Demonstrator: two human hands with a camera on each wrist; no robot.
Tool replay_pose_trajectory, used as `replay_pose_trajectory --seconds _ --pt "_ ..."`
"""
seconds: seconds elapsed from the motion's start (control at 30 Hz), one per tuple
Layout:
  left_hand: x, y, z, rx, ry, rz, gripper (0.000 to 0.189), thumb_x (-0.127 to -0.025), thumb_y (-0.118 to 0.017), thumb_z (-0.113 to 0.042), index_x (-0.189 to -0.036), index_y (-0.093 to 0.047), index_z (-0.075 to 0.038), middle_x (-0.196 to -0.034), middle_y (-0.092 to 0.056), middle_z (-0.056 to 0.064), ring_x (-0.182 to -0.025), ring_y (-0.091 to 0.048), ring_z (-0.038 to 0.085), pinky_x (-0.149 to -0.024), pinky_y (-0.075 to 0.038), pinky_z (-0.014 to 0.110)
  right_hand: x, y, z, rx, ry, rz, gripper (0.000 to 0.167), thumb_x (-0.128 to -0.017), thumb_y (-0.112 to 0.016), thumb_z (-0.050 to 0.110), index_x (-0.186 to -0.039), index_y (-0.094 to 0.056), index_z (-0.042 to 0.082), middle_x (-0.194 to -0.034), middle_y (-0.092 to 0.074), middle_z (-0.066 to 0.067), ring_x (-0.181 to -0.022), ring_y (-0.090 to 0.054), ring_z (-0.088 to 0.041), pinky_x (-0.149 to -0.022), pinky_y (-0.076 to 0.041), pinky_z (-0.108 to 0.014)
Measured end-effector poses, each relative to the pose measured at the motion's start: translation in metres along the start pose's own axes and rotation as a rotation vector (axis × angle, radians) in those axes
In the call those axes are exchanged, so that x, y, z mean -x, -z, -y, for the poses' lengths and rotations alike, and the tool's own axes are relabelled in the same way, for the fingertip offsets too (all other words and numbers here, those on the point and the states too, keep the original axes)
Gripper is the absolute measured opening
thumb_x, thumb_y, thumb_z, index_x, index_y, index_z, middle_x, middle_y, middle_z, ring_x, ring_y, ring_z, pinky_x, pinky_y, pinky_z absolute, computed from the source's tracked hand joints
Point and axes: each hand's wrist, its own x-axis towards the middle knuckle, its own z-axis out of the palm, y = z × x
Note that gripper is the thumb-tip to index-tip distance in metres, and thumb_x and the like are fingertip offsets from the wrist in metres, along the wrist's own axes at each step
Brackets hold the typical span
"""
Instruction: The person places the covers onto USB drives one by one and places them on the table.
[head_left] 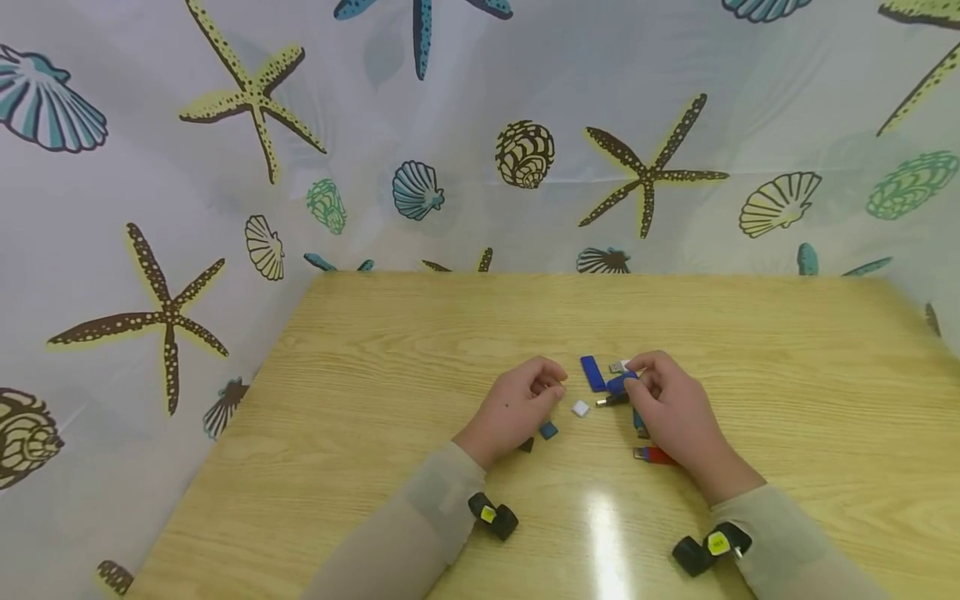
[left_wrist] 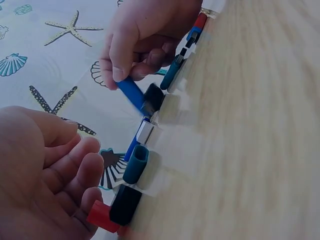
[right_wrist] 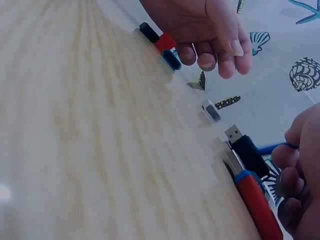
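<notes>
Blue oblong plastic piece [head_left: 619, 384]: pinched by right hand [head_left: 675, 412], just beside black USB stick [right_wrist: 251, 155]. Left hand [head_left: 517, 407]: fingers loosely bent, holding nothing, near small white square cap [head_left: 581, 408]. Both beige-sleeved forearms [head_left: 420, 517] angle inward. Surface: glossy pale wood-grain tabletop [head_left: 390, 375]. Backdrop: white cloth [head_left: 465, 92] printed with starfish and shells.
</notes>
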Motion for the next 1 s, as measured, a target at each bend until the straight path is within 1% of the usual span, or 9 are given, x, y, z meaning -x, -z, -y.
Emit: replay_pose_trajectory --seconds 0.13,0.27,0.43,0.53,0.63,0.7,0.8,0.9,1.0 --pt "0.001 -0.001 0.001 -0.019 0.004 0.007 0.021 -0.104 -0.058 -0.025 -0.122 -0.065 -0.016 -0.099 -0.064 -0.010 -0.087 -0.058 0.013 -0.074 -0.050 0.033 0.000 -0.001 -0.002 -0.011 -0.026 0.014 0.026 -0.104 -0.054 0.025 -0.125 -0.056 0.009 -0.081 -0.060 -0.003 -0.055 -0.048 -0.018 -0.051 -0.042 -0.030" --pt "0.000 -0.003 0.003 -0.075 0.010 0.027 0.018 -0.104 -0.060 -0.024 -0.119 -0.066 -0.018 -0.099 -0.063 -0.012 -0.087 -0.058 0.012 -0.074 -0.050 0.032 0.000 -0.003 -0.004 -0.001 -0.038 0.041 0.024 -0.102 -0.054 0.020 -0.125 -0.057 0.011 -0.083 -0.062 -0.003 -0.054 -0.050 -0.018 -0.052 -0.043 -0.031" --pt "-0.002 -0.005 0.004 -0.163 -0.012 0.081 0.021 -0.103 -0.061 -0.026 -0.122 -0.068 -0.019 -0.102 -0.062 -0.013 -0.090 -0.057 0.010 -0.078 -0.050 0.030 -0.002 -0.004 -0.005 0.054 -0.020 0.054 0.016 -0.100 -0.060 0.019 -0.115 -0.063 0.012 -0.075 -0.058 -0.002 -0.056 -0.051 -0.018 -0.052 -0.042 -0.031" --pt "-0.003 -0.006 0.003 -0.242 -0.043 0.123 0.026 -0.103 -0.062 -0.026 -0.127 -0.068 -0.019 -0.103 -0.059 -0.012 -0.090 -0.055 0.010 -0.079 -0.048 0.028 -0.001 -0.003 -0.005 0.062 -0.013 0.036 0.013 -0.100 -0.060 0.020 -0.109 -0.065 0.013 -0.071 -0.055 -0.002 -0.055 -0.051 -0.019 -0.051 -0.041 -0.031" --pt "-0.005 -0.008 0.002 -0.347 -0.085 0.171 0.033 -0.102 -0.062 -0.027 -0.133 -0.067 -0.019 -0.103 -0.057 -0.009 -0.089 -0.053 0.009 -0.077 -0.046 0.026 0.000 0.000 -0.004 0.046 -0.016 0.012 0.014 -0.102 -0.057 0.021 -0.109 -0.065 0.012 -0.072 -0.056 -0.002 -0.053 -0.052 -0.019 -0.049 -0.042 -0.032" --pt "-0.005 -0.010 0.000 -0.413 -0.108 0.192 0.036 -0.102 -0.061 -0.027 -0.138 -0.064 -0.021 -0.103 -0.055 -0.008 -0.087 -0.051 0.009 -0.074 -0.045 0.025 0.001 0.001 -0.003 0.034 -0.021 0.005 0.015 -0.102 -0.055 0.021 -0.110 -0.064 0.012 -0.073 -0.057 -0.002 -0.052 -0.052 -0.019 -0.048 -0.042 -0.032" --pt "-0.004 -0.012 -0.002 -0.491 -0.122 0.211 0.039 -0.102 -0.061 -0.028 -0.141 -0.061 -0.024 -0.104 -0.053 -0.007 -0.085 -0.050 0.009 -0.071 -0.044 0.023 0.001 0.002 -0.002 0.022 -0.023 -0.003 0.016 -0.102 -0.055 0.022 -0.109 -0.064 0.011 -0.074 -0.058 -0.002 -0.053 -0.051 -0.020 -0.049 -0.042 -0.032" --pt "-0.004 -0.014 -0.004 -0.552 -0.128 0.207 0.037 -0.102 -0.062 -0.026 -0.139 -0.063 -0.026 -0.102 -0.053 -0.008 -0.084 -0.049 0.009 -0.070 -0.043 0.023 0.000 0.002 -0.003 0.020 -0.025 -0.005 0.015 -0.102 -0.055 0.022 -0.109 -0.064 0.012 -0.075 -0.058 -0.002 -0.054 -0.051 -0.020 -0.050 -0.042 -0.032" --pt "-0.003 -0.016 -0.004 -0.584 -0.124 0.193 0.028 -0.101 -0.064 -0.024 -0.128 -0.069 -0.025 -0.101 -0.054 -0.009 -0.087 -0.050 0.008 -0.075 -0.044 0.024 0.000 0.000 -0.004 0.030 -0.030 -0.001 0.015 -0.102 -0.055 0.023 -0.108 -0.064 0.013 -0.076 -0.059 -0.002 -0.056 -0.052 -0.020 -0.052 -0.042 -0.033"
